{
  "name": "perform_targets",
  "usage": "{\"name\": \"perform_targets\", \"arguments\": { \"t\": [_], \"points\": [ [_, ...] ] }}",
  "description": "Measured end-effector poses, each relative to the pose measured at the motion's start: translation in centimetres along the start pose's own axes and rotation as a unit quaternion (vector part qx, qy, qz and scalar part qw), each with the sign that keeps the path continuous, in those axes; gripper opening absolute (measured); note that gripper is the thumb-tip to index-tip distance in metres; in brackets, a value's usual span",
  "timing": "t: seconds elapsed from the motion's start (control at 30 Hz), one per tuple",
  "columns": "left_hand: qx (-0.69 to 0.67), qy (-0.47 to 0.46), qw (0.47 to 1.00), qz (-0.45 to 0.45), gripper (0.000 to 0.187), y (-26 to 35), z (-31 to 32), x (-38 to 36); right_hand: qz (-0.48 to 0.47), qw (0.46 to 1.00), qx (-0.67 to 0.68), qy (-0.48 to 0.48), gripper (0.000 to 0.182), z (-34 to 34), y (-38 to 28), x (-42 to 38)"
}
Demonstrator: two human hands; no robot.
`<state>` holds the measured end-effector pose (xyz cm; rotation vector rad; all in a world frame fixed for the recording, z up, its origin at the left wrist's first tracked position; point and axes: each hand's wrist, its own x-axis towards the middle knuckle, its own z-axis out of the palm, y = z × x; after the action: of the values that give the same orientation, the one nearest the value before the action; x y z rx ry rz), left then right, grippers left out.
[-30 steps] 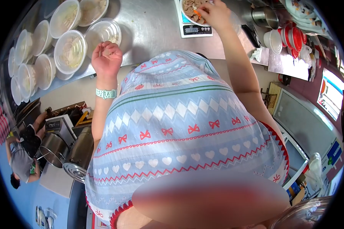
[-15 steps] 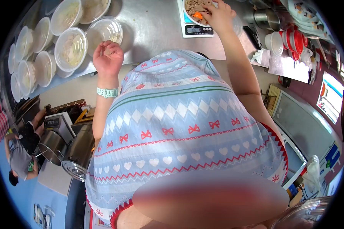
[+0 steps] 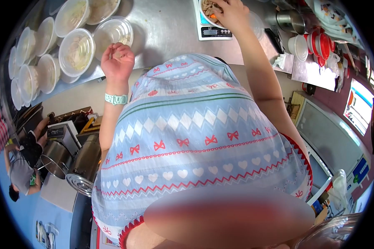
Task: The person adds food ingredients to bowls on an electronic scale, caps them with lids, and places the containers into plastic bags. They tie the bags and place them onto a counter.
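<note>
Table (image 3: 166, 31) bearing scale (image 3: 215, 33), with bowl (image 3: 212, 25) upon it, beneath right hand (image 3: 233, 16) (grip bent, hold indiscernible); left hand (image 3: 118, 64) loosely open, apparently empty, beside tub (image 3: 112, 31); meat (image 3: 208, 7) apparently being portioned, calling for light fingertips.

Bowl (image 3: 211, 25) on scale (image 3: 204, 33), plastic tubs (image 3: 76, 52) left, metal pot (image 3: 293, 21) right.

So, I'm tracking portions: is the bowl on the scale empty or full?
Not empty: the bowl holds brown pieces and something orange, by the right hand. Cropped by the frame; whether full, cannot tell.
</note>
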<state>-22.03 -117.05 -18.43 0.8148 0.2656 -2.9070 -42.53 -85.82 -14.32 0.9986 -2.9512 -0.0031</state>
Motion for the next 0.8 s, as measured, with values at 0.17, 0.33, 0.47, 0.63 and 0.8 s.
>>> {"name": "perform_targets", "arguments": {
  "t": [0.17,0.33,0.47,0.63,0.8],
  "points": [
    [-0.010,-0.015,1.000,-0.010,0.010,0.2,0.1,-0.2,0.026,0.996,0.067,0.057,0.011,2.7,0.3,1.2],
    [-0.005,-0.015,1.000,0.000,0.012,0.2,-0.2,-0.6,0.022,0.997,0.029,0.064,0.011,4.4,0.7,0.6],
    [-0.014,-0.014,1.000,-0.006,0.012,0.7,-0.5,-0.8,-0.045,0.990,0.044,0.130,0.010,2.1,-0.6,0.1],
    [-0.008,-0.015,1.000,-0.003,0.012,0.4,0.0,-0.8,-0.049,0.987,0.071,0.135,0.015,1.9,-0.5,-0.3],
    [0.028,0.013,0.999,-0.026,0.014,-2.3,1.5,0.3,-0.011,0.881,0.379,0.282,0.020,-1.2,-5.6,-0.3]
  ]
}}
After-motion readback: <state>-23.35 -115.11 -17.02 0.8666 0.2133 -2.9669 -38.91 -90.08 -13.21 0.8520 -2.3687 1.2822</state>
